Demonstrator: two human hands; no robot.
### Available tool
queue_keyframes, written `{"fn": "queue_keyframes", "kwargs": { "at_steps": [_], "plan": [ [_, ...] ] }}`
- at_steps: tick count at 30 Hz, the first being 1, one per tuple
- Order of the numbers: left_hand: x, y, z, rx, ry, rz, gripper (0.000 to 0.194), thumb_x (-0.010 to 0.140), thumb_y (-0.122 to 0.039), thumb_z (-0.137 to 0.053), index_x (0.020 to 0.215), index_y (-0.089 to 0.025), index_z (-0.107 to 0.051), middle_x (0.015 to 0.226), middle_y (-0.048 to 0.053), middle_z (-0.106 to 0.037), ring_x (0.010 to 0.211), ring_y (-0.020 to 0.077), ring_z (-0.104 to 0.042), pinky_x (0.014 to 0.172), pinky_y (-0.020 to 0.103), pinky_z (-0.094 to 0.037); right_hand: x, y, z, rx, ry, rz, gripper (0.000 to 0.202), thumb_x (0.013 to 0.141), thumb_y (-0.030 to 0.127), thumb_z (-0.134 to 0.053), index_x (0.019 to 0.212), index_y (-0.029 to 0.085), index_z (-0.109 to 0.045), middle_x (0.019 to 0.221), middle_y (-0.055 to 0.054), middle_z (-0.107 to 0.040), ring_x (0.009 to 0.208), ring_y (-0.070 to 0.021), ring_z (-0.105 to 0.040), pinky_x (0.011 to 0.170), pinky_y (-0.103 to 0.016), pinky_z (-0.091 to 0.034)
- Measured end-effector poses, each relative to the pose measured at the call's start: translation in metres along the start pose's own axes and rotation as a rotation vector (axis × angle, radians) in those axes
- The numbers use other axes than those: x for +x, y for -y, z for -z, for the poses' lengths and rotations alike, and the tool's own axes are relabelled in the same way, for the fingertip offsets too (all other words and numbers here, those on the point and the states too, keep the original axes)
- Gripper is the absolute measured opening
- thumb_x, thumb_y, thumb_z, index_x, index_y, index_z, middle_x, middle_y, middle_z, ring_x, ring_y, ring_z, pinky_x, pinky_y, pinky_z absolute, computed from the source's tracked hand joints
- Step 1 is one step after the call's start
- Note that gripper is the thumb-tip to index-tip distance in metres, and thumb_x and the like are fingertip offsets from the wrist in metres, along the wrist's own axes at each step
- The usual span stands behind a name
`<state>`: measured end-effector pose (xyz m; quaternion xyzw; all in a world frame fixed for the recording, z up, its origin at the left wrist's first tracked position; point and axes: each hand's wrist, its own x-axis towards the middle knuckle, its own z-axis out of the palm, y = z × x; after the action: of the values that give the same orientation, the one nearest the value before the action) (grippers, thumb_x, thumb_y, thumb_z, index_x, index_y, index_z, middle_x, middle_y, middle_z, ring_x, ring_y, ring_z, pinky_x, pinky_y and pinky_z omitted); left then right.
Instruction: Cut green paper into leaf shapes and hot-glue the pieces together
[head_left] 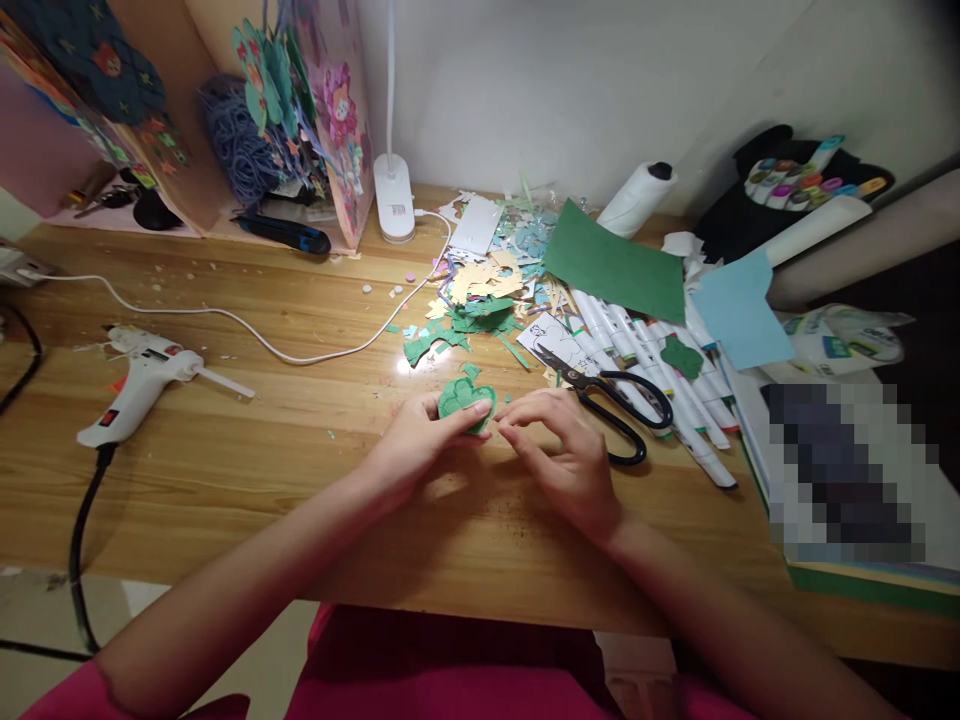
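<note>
Between thumb and fingers, my left hand [420,440] grips a green paper cutout [459,398] with a rounded, lobed outline and darker lines on it. My right hand [564,452] is just right of the cutout, thumb and index finger pinched together; whatever is between the fingertips is too small to make out. Black-handled scissors [611,395] lie beyond the right hand, blades pointing left. Green paper scraps [439,342] are scattered past the left hand.
A white glue gun [139,375] lies at left. Several markers [637,345], a green sheet [615,265] and a light blue paper [746,310] are at right. A white cable [300,355] crosses the table. A utility knife [281,232] lies by the pink shelf [360,190].
</note>
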<state>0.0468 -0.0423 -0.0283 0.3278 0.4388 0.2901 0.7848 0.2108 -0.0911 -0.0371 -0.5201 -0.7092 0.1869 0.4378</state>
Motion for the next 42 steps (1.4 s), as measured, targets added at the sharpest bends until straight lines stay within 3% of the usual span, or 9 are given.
{"fn": "queue_keyframes", "kwargs": {
  "at_steps": [10,16,19,25,29,32,36,39,42],
  "plan": [
    [-0.002,0.0,-0.001,0.164,0.045,-0.069,0.027,0.067,-0.041,-0.074,0.075,-0.016,-0.069,0.082,0.001,-0.068,0.074,0.0109,-0.059,0.074,0.022,-0.044,0.001,-0.001,-0.001,0.152,0.041,-0.166,0.003,0.08,0.024,-0.067,0.079,0.023,-0.064,0.077,-0.002,-0.065,0.073,-0.0191,-0.056,0.068,-0.034,-0.046],
    [-0.004,-0.003,-0.002,0.249,-0.015,-0.116,0.03,0.065,-0.043,-0.074,0.068,-0.014,-0.066,0.07,0.0,-0.063,0.065,0.0099,-0.053,0.063,0.02,-0.042,0.001,0.004,-0.002,0.197,0.072,-0.181,0.009,0.082,0.02,-0.062,0.073,0.022,-0.061,0.073,-0.002,-0.063,0.073,-0.0184,-0.056,0.07,-0.033,-0.044],
    [-0.003,-0.004,-0.002,0.228,-0.054,-0.105,0.031,0.064,-0.043,-0.075,0.071,-0.015,-0.066,0.068,-0.002,-0.061,0.062,0.0085,-0.051,0.062,0.02,-0.043,0.002,0.003,0.0,0.295,0.044,-0.294,0.009,0.086,0.024,-0.056,0.077,0.022,-0.057,0.076,-0.001,-0.06,0.072,-0.0164,-0.055,0.065,-0.029,-0.044],
    [-0.003,-0.003,-0.002,0.213,-0.024,-0.034,0.033,0.061,-0.045,-0.076,0.066,-0.015,-0.064,0.064,-0.003,-0.059,0.059,0.008,-0.054,0.062,0.021,-0.047,0.014,-0.02,0.012,0.479,-0.046,-0.461,0.031,0.093,0.037,-0.043,0.065,0.022,-0.045,0.055,0.003,-0.054,0.054,-0.0124,-0.049,0.055,-0.025,-0.04],
    [-0.003,-0.001,0.0,0.168,0.057,0.044,0.031,0.064,-0.044,-0.075,0.071,-0.015,-0.065,0.069,-0.001,-0.064,0.061,0.0094,-0.06,0.064,0.022,-0.05,0.018,-0.032,0.016,0.4,0.04,-0.528,0.02,0.084,0.037,-0.058,0.076,0.019,-0.063,0.069,-0.002,-0.067,0.064,-0.0153,-0.06,0.057,-0.026,-0.044],
    [-0.003,-0.001,0.0,0.168,0.108,0.071,0.028,0.064,-0.037,-0.077,0.077,-0.014,-0.067,0.073,0.0,-0.066,0.064,0.0088,-0.062,0.068,0.021,-0.05,0.016,-0.031,0.014,0.334,0.007,-0.499,0.016,0.078,0.032,-0.066,0.087,0.019,-0.068,0.086,-0.005,-0.071,0.079,-0.0191,-0.064,0.067,-0.03,-0.048],
    [-0.003,-0.002,-0.001,0.182,0.13,0.073,0.024,0.064,-0.03,-0.078,0.078,-0.014,-0.068,0.072,-0.001,-0.066,0.066,0.0088,-0.062,0.072,0.022,-0.05,0.016,-0.025,0.015,0.231,-0.013,-0.36,0.022,0.086,0.031,-0.057,0.07,0.019,-0.067,0.078,-0.005,-0.067,0.081,-0.0186,-0.061,0.078,-0.033,-0.046],
    [-0.004,-0.002,-0.001,0.229,0.104,0.053,0.02,0.065,-0.028,-0.077,0.075,-0.014,-0.067,0.069,-0.001,-0.066,0.065,0.0092,-0.061,0.07,0.022,-0.049,0.018,-0.021,0.018,0.224,0.033,-0.287,0.016,0.087,0.028,-0.056,0.083,0.019,-0.069,0.093,-0.007,-0.063,0.095,-0.0194,-0.057,0.081,-0.031,-0.045],
    [-0.004,-0.001,-0.001,0.292,0.111,0.014,0.019,0.067,-0.029,-0.075,0.076,-0.014,-0.067,0.067,-0.001,-0.066,0.063,0.0094,-0.06,0.068,0.022,-0.048,0.018,-0.017,0.018,0.299,0.122,-0.298,0.011,0.082,0.029,-0.063,0.086,0.02,-0.068,0.089,-0.005,-0.062,0.088,-0.0185,-0.057,0.076,-0.03,-0.046]
  ]
}}
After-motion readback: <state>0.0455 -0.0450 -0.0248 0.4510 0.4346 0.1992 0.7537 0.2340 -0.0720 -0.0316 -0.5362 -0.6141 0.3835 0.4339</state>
